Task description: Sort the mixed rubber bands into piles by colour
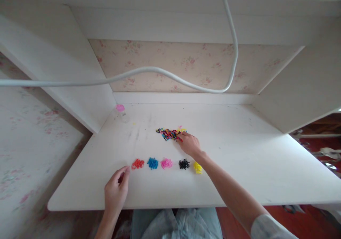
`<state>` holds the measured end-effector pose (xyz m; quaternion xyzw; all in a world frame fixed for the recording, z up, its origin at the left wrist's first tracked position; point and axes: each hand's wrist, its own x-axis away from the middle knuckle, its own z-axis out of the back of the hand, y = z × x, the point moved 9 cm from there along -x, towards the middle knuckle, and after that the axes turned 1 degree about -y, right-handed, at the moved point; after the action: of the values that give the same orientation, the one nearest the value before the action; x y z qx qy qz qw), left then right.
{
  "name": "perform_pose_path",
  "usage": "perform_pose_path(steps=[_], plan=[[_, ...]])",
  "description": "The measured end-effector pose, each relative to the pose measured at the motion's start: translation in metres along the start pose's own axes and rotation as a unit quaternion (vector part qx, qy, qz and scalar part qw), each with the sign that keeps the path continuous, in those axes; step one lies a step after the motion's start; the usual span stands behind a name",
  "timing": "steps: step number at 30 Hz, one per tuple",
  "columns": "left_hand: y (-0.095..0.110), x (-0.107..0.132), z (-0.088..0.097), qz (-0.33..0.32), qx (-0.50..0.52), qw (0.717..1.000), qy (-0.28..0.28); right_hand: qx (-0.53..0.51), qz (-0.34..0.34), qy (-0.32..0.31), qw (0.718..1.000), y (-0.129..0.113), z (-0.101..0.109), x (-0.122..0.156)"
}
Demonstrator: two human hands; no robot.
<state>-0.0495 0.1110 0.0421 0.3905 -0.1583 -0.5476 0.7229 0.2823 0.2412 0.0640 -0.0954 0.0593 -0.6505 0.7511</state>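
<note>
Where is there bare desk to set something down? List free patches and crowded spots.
Free: the wide stretch of the desk right of the yellow pile and the right hand; the back strip behind the mixed pile; the left part between the bottle and the red pile. Crowded: the middle, from the mixed pile down to the left hand.

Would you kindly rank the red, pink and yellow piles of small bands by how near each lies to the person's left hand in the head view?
From the left hand:
1. Red pile, left end of the row, just beside the hand.
2. Pink pile, middle of the row.
3. Yellow pile, right end of the row.
</note>
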Motion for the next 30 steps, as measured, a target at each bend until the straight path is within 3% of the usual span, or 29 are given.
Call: perform_pose_path(steps=[23,30], plan=[[0.004,0.000,-0.005,-0.035,-0.009,0.999,-0.019,-0.149,-0.047,0.089,0.984,0.045,0.007,0.010],[0.010,0.000,-0.005,-0.048,-0.016,0.999,-0.016,-0.287,-0.090,0.045,0.953,0.061,0.001,0.019]])
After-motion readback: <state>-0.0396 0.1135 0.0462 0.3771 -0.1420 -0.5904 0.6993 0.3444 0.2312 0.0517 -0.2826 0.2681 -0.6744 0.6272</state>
